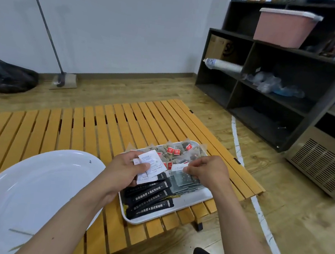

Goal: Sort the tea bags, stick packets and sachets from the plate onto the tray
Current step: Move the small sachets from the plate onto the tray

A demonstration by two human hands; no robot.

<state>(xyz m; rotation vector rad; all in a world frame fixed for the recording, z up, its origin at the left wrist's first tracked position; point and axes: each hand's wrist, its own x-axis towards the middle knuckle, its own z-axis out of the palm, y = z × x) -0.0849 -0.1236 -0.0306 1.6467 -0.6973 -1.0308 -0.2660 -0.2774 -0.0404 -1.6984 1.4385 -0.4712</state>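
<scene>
Left hand (124,169) grips white paper sachets (152,164) over the tray (192,203). Right hand (207,171) pinches a sachet there. Glossy oval plate (36,186) lies left of the tray on the slatted desk (81,127).

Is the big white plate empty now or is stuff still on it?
Empty: the plate shows only bare white surface; the packets lie on the tray.
</scene>
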